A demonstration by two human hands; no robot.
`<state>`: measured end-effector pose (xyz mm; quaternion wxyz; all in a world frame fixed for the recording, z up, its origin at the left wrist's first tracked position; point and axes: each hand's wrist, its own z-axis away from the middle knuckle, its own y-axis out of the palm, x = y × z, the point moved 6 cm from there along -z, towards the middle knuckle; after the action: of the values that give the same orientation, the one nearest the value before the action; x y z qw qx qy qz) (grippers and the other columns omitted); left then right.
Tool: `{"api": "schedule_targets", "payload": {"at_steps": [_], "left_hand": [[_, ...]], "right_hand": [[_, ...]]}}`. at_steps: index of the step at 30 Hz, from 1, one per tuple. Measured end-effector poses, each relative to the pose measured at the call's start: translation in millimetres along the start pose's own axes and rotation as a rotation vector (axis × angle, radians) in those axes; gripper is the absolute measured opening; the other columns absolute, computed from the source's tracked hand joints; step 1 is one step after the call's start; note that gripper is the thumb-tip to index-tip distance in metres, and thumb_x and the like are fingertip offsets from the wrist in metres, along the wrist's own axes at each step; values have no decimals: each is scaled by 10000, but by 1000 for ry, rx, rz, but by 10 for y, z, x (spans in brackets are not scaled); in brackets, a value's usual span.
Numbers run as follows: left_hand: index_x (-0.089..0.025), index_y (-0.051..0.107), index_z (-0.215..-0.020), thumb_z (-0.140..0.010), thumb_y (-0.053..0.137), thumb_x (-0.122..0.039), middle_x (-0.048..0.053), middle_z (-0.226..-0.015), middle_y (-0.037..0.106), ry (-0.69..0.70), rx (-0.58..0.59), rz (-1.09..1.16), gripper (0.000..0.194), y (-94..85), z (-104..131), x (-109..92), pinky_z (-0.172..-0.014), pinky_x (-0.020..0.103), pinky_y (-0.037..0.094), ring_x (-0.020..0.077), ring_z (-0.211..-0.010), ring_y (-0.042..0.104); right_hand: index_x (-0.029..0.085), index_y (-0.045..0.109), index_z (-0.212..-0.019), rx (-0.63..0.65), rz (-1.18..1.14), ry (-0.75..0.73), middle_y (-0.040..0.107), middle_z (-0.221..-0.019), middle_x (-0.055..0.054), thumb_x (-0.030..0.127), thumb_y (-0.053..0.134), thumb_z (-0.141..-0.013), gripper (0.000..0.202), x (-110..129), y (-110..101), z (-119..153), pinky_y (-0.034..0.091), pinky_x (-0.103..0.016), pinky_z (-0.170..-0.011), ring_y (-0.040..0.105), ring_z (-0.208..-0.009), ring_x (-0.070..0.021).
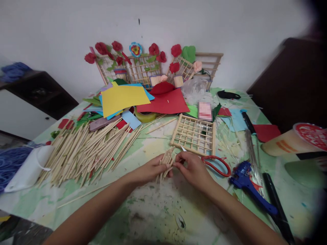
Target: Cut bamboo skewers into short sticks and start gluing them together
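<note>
Low over the front middle of the table, my left hand (156, 167) is closed round a small bundle of short wooden sticks (166, 162), which fan out above and below the fingers. My right hand (188, 165) touches the bundle's right side, its thumb and forefinger pinched together; whether a stick is between them is too small to tell. Just behind the hands lies a square stick lattice (194, 135). Red-handled scissors (217, 165) rest beside my right hand, their blades partly hidden.
Loose sticks (89, 153) cover the table's left side. Coloured paper (125, 98) and lattices with paper flowers (143, 68) stand towards the wall. At the right are a blue glue gun (251, 189), a black-handled cutter (247, 122) and a drink cup (293, 139).
</note>
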<state>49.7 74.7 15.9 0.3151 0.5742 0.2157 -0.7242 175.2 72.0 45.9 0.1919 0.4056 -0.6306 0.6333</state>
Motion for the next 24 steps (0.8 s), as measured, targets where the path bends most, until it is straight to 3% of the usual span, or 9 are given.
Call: {"api": "schedule_targets", "payload": {"at_steps": [3, 6, 9, 13, 16, 20, 24], "left_hand": [[-159, 463, -1111, -828, 548, -381, 9, -772, 532, -18, -1, 174, 369, 5, -17, 79, -612, 225, 382, 108, -668, 500], [-166, 460, -1140, -815, 569, -405, 24, -870, 523, 37, 14, 134, 418, 29, -39, 82, -627, 234, 391, 102, -676, 497], [-166, 439, -1135, -840, 529, -406, 28, -897, 517, 127, -46, 28, 391, 25, -25, 21, -644, 251, 412, 115, -699, 502], [-160, 481, -995, -876, 466, -357, 53, -916, 536, 292, -202, -292, 231, -35, 49, -109, -797, 308, 425, 164, -852, 518], [-156, 502, -935, -878, 449, -318, 60, -911, 545, 398, -227, -415, 180, -49, 56, -112, -829, 307, 421, 170, -876, 523], [-162, 507, -992, -850, 499, -316, 44, -923, 571, 351, -209, -371, 209, -70, -35, 64, -803, 282, 437, 158, -852, 540], [-155, 534, -959, -803, 530, -304, 47, -882, 595, 318, -187, -426, 216, -52, -105, 166, -754, 280, 451, 166, -793, 548]], "right_hand": [[194, 533, -857, -38, -80, 31, 618, -736, 3, 153, 574, -791, 88, -33, 38, 5, 423, -269, -648, 567, -692, -147], [186, 480, -1072, -62, -79, -4, 628, -782, -11, 136, 542, -799, 285, -34, 87, 29, 453, -301, -701, 585, -749, -164], [174, 428, -1172, -137, -38, -79, 626, -832, -40, 149, 518, -817, 367, 25, 61, 86, 469, -330, -741, 583, -785, -178], [204, 393, -1245, -246, 57, -242, 605, -886, -55, 184, 518, -834, 430, 188, -16, 187, 476, -368, -778, 563, -841, -197], [252, 321, -1340, -279, 117, -324, 536, -1143, -109, 174, 504, -845, 534, 232, 2, 219, 468, -411, -852, 518, -1047, -230], [310, 107, -1441, -215, 185, -356, 343, -1401, -126, 109, 411, -869, 678, 155, 138, 177, 406, -469, -976, 332, -1302, -244], [224, 16, -1460, -88, 224, -357, 349, -1428, -145, 115, 389, -870, 707, 90, 269, 137, 375, -467, -1024, 327, -1317, -227]]}}
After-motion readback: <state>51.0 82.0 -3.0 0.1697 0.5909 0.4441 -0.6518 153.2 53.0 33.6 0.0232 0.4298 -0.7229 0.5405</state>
